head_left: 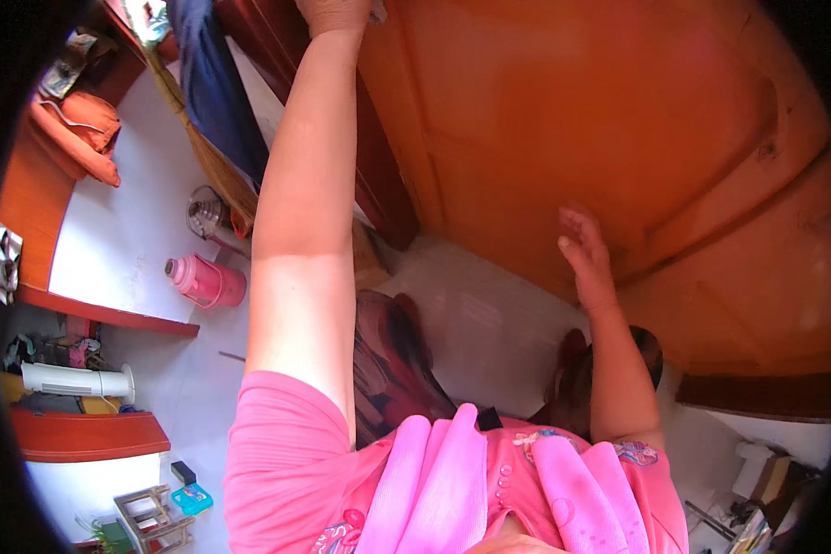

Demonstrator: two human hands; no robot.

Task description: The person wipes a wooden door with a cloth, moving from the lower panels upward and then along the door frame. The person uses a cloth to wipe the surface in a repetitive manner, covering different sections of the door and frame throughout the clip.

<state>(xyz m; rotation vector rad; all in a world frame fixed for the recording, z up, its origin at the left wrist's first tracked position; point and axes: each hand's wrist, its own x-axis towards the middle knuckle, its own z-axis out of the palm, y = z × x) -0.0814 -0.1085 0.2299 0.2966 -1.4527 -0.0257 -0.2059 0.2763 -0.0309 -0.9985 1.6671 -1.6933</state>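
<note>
Right hand (584,254) spread flat against the wooden door (619,120) – closest to the panel. Left hand (334,14) reaches high at the door's edge, grip cut off – cannot tell.

Large orange-brown wooden door (619,120), panelled with raised mouldings, glossy finish, standing upright and filling upper right of view. Lower edge meeting white tiled floor. Right hand (584,254) flat against lower panel, fingers spread. Left hand (334,13) raised to door's left edge at top of frame, mostly cut off.
</note>
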